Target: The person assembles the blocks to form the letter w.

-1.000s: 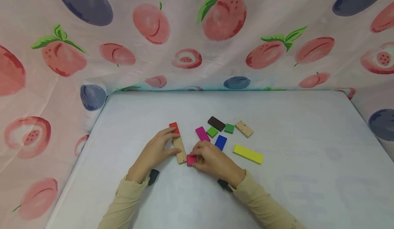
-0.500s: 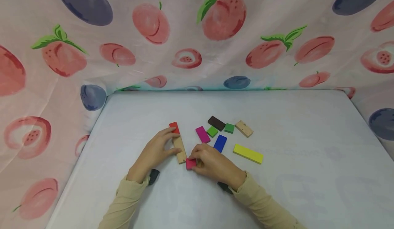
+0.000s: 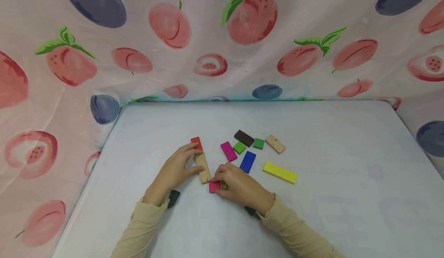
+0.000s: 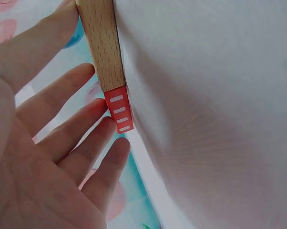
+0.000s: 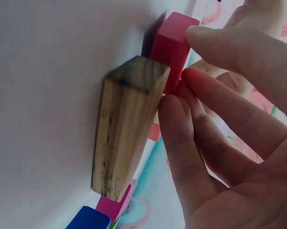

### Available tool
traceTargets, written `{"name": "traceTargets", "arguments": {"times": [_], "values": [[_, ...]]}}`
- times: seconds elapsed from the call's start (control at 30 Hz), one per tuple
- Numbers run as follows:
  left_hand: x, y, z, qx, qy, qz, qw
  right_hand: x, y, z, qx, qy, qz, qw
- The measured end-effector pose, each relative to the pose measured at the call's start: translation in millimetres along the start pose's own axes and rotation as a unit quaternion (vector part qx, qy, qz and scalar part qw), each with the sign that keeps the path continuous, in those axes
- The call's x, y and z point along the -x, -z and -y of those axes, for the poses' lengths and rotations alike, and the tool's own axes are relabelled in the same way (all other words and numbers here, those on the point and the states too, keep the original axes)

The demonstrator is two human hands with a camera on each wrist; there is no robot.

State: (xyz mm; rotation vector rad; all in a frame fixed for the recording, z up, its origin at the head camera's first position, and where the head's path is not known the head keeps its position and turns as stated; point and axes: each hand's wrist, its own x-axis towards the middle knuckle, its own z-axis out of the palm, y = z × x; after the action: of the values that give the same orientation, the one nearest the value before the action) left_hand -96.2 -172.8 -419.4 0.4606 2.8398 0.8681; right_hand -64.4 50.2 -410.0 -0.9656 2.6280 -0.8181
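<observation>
Head view: on the white table [image 3: 329, 142] we see, left of centre, the left hand [image 3: 175, 168] loosely spread, touching the wooden block [image 3: 201, 160] and red block [image 3: 195, 140]. The right hand [image 3: 241, 184] pinches the pink block [image 3: 214, 188], now moved slightly down-frame beside the wooden block's lower end; we judge its placement unsettled.

Block row [image 3: 202, 161] left of scattered blocks [image 3: 248, 162], all on table [image 3: 347, 142].
</observation>
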Motion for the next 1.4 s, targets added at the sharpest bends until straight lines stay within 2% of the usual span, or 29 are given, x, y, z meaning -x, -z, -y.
{"name": "traceTargets", "arguments": {"times": [0.23, 0.9, 1.17, 1.4], "values": [[-0.7, -0.4, -0.3, -0.001, -0.001, 0.000, 1.0000, -1.1, -1.3, 2.0, 0.016, -0.004, -0.001, 0.9999], [-0.7, 0.6, -1.1, -0.017, -0.006, 0.005, 0.9998, -0.7, -3.0, 2.2, 0.018, 0.001, -0.007, 0.9998], [-0.2, 2.3, -2.8, -0.029, -0.017, 0.006, 0.9994, 2.1, -3.6, 1.0, 0.015, 0.015, -0.033, 0.9992], [0.4, 1.4, -3.4, -0.037, -0.028, -0.011, 0.9989, 5.0, 1.2, -1.2, 0.024, 0.022, -0.064, 0.9974]]}}
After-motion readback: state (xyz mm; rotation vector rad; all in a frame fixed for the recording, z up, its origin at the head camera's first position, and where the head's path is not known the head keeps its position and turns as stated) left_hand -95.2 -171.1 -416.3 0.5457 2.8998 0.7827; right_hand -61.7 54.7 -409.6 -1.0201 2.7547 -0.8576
